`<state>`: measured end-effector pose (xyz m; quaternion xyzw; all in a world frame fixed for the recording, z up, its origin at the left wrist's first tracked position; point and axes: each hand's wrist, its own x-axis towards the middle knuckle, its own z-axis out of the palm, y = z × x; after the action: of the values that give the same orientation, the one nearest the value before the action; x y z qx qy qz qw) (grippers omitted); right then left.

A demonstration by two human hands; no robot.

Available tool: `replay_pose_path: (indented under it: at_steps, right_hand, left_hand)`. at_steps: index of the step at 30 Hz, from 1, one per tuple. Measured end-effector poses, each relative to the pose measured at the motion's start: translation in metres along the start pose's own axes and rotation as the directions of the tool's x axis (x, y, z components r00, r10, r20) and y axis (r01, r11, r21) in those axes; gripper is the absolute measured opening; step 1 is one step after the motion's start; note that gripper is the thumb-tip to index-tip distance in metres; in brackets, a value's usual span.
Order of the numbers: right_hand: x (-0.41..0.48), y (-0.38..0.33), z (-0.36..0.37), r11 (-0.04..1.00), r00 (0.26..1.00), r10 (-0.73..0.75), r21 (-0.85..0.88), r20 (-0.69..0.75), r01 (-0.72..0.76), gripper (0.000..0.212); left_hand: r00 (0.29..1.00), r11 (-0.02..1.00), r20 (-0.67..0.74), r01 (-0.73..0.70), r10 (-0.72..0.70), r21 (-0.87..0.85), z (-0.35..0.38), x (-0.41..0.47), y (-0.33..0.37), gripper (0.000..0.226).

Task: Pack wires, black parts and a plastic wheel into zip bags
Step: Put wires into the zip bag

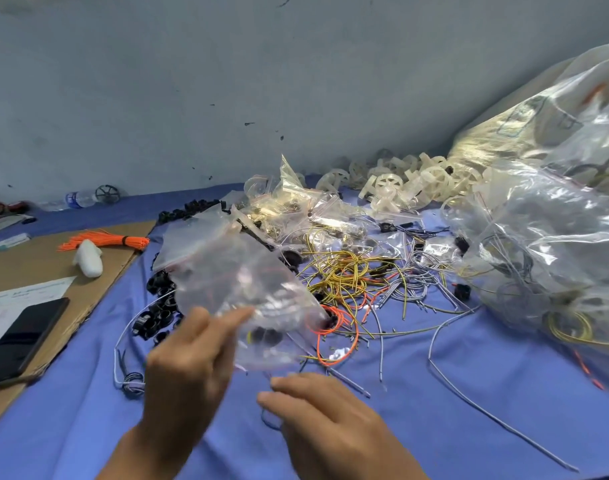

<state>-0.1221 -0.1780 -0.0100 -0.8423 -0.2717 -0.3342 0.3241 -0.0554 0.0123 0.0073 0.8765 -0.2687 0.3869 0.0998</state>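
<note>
Left hand (188, 355) pinches the zip bag (261, 299) by its lower edge, the bag fanning above the fingertips. Right hand (330, 420) sits just below, fingers relaxed, holding nothing.

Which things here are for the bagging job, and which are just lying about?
Job: zip bag, wires, black parts, plastic wheels.
Lying about: phone, bottle, papers, cardboard.

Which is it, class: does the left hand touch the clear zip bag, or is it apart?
Touching. The head view shows the left hand pinching the lower edge of the zip bag.
</note>
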Motion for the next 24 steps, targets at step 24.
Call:
replay_pose_path:
  at_steps: [24]
  right_hand:
    - [0.139,0.157,0.048,0.763,0.708,0.495,-0.642,0.504,-0.076,0.025]
  left_hand:
    - [0.921,0.900,0.088,0.388,-0.378,-0.199,0.028,-0.010,-0.065,0.040]
